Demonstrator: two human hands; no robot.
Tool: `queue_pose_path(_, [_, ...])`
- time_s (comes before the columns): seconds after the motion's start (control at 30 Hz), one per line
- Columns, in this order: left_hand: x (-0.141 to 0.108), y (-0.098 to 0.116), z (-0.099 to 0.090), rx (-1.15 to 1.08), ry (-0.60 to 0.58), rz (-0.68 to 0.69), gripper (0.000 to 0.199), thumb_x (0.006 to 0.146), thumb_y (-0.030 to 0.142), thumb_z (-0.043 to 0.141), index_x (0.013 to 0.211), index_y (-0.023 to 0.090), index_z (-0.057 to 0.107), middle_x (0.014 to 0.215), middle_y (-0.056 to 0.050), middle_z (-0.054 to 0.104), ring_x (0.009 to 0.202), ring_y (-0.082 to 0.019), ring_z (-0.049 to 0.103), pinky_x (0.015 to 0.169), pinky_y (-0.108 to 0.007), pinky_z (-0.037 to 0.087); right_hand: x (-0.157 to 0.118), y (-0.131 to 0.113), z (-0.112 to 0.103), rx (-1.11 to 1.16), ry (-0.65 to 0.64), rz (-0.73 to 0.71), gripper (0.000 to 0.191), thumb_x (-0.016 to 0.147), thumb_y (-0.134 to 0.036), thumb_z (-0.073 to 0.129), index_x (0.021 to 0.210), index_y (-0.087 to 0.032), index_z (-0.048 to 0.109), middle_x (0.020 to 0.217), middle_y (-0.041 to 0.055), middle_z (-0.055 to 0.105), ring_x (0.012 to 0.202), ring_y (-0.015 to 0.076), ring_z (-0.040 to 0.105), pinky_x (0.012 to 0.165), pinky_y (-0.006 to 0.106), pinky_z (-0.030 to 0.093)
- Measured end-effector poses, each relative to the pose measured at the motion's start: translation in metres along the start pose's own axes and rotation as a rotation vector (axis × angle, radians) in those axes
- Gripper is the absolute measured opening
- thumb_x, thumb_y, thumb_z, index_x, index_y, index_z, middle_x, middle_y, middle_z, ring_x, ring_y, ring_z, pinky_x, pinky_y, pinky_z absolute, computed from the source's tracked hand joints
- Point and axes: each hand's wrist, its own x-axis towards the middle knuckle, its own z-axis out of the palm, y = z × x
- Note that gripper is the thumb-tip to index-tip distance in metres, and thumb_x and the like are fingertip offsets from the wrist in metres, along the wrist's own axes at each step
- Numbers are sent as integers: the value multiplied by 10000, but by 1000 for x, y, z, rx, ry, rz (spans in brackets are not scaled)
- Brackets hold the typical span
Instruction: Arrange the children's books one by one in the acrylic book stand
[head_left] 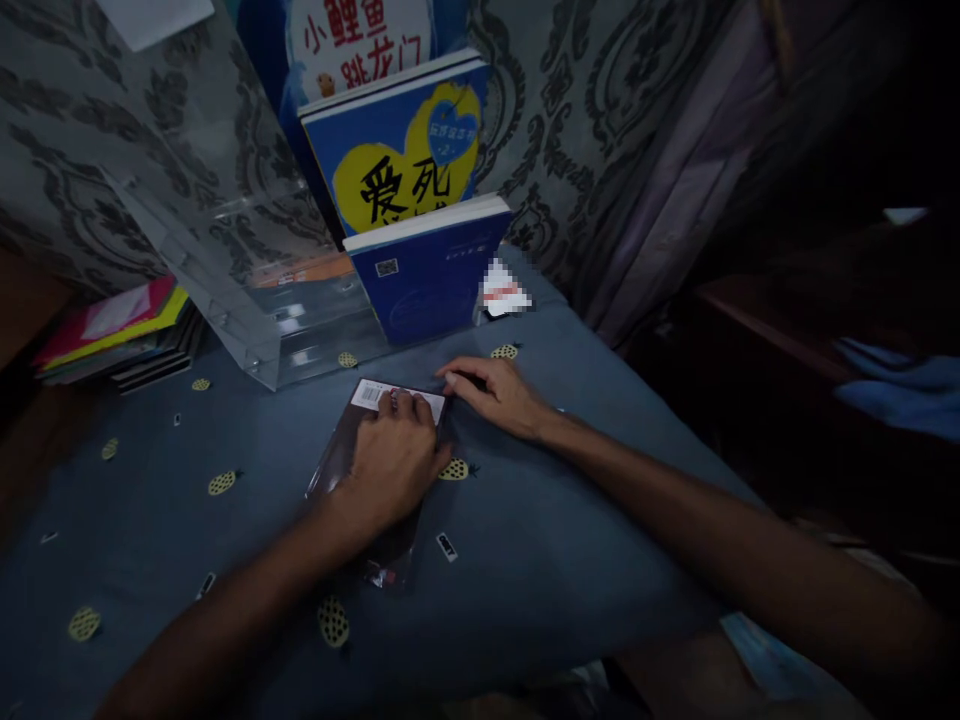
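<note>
A dark flat packet in clear plastic, with a white barcode label at its top, lies on the blue patterned cloth. My left hand rests on top of it, palm down, fingers on the label and thumb out to the right. Beside the packet's upper right corner is my right hand, its thumb and forefinger close together at the corner. Whether they pinch the plastic there is too small to tell.
Behind the hands, a clear stepped rack holds upright books, a blue one in front. Stacked colourful booklets lie at the left. A pixelated white item sits right of the rack. A patterned curtain hangs behind.
</note>
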Motion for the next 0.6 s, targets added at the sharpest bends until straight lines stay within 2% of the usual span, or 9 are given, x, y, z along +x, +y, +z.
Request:
queue_pose_path(0.2, [-4, -4, 6, 27, -36, 70, 461, 989, 258, 491, 1373, 4, 499, 1441, -265, 535, 1394, -354, 468, 983, -441, 535, -1, -5, 0, 54, -35, 21, 259, 946, -261, 510, 944, -142, 740, 744, 29, 741, 639, 145, 624, 624, 263, 441])
queue_pose_path(0.3, [-6, -7, 7, 21, -36, 86, 437, 990, 235, 481, 1371, 20, 501, 1450, -251, 536, 1407, -338, 465, 982, -430, 540, -3, -7, 1, 57, -41, 5, 246, 951, -256, 512, 940, -149, 733, 729, 15, 731, 622, 130, 605, 615, 254, 425])
queue_pose_path(0.4, [-8, -9, 3, 1, -58, 86, 373, 992, 220, 476, 1312, 39, 537, 1389, -241, 587, 1365, -332, 516, 957, -421, 553, -4, -8, 2, 37, -30, -1, 247, 958, -260, 509, 946, -154, 732, 735, 13, 727, 634, 129, 598, 616, 252, 415])
queue_pose_path(0.6, [-10, -12, -6, -66, -58, 100, 256, 1000, 197, 442, 1166, 90, 603, 1160, -177, 688, 1117, -311, 673, 834, -407, 582, -4, -7, 0, 6, 2, 16, 264, 956, -255, 502, 995, -145, 738, 753, 25, 734, 638, 133, 602, 621, 256, 409])
